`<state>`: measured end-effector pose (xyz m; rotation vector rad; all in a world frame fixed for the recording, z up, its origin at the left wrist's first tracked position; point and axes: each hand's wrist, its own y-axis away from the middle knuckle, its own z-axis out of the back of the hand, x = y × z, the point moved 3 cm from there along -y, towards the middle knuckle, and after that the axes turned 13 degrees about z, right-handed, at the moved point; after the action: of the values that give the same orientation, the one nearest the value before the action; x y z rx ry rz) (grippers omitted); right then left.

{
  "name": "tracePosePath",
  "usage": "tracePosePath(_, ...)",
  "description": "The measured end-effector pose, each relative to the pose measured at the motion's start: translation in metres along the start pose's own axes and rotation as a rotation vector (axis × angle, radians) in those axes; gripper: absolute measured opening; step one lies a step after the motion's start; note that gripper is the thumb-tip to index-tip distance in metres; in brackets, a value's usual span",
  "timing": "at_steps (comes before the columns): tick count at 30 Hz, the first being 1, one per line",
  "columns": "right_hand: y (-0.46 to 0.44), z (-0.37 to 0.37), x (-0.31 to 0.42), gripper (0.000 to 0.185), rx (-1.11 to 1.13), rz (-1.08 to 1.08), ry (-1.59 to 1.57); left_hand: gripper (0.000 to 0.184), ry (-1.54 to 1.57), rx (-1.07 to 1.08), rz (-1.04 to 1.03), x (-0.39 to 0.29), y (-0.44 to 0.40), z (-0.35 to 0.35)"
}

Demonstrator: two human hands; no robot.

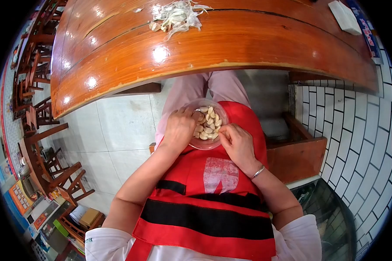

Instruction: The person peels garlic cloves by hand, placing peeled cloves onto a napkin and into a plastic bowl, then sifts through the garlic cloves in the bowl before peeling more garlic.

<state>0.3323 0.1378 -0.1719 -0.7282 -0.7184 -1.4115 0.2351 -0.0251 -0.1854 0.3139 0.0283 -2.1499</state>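
A round clear plastic bowl (195, 145) rests on my lap, on the red apron (248, 130). Pale peeled garlic cloves (210, 122) fill much of it. My left hand (181, 126) lies over the bowl's left rim with fingers bent inward among the cloves; its fingertips are partly hidden. At the right rim is my right hand (236, 141), thumb and index finger pressed together close to the cloves, and whatever lies between them is too small to make out. A bracelet circles the right wrist.
A wooden table (248, 48) stands in front, bearing a pile of papery skins (178, 17) and a stack of white tissues (345, 17). Wooden chairs (69, 185) are at the left. A white tiled wall (353, 126) and a dark bin (324, 217) are at the right.
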Motion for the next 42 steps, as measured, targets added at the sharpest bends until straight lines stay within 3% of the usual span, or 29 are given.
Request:
tracePosePath(9,0.001,-0.001,-0.002,0.008,-0.023,0.007,-0.002,0.015,0.042,0.045,-0.006,0.005,0.0,-0.007)
tracePosePath(15,0.002,-0.002,-0.004,0.008,-0.012,-0.006,0.007,0.011,0.162,-0.088,-0.049,0.004,0.003,0.008)
tracePosePath(17,0.003,-0.001,-0.004,0.008,-0.009,-0.008,0.009,0.011,0.101,0.035,-0.055,0.004,0.009,0.011)
tracePosePath(24,0.004,-0.003,-0.006,0.009,-0.012,0.004,0.009,0.005,0.047,0.015,-0.004,0.01,0.019,0.018)
tracePosePath(29,0.004,-0.001,-0.004,0.009,-0.01,0.016,0.016,0.011,0.161,0.199,-0.145,0.007,0.023,0.023)
tracePosePath(33,0.003,-0.001,-0.004,0.009,0.004,-0.002,0.023,0.016,0.139,0.164,-0.126,0.0,0.017,0.027)
tracePosePath(35,0.002,-0.001,-0.004,0.009,0.004,0.002,0.022,0.018,0.11,0.061,-0.022,-0.006,0.006,0.027)
tracePosePath(38,0.0,-0.001,-0.002,0.009,-0.04,0.05,0.029,0.016,0.054,-0.059,-0.097,-0.011,-0.004,0.009)
tracePosePath(42,0.002,-0.002,-0.003,0.009,-0.086,0.087,0.037,0.013,-0.07,0.042,-0.1,-0.016,-0.006,-0.013)
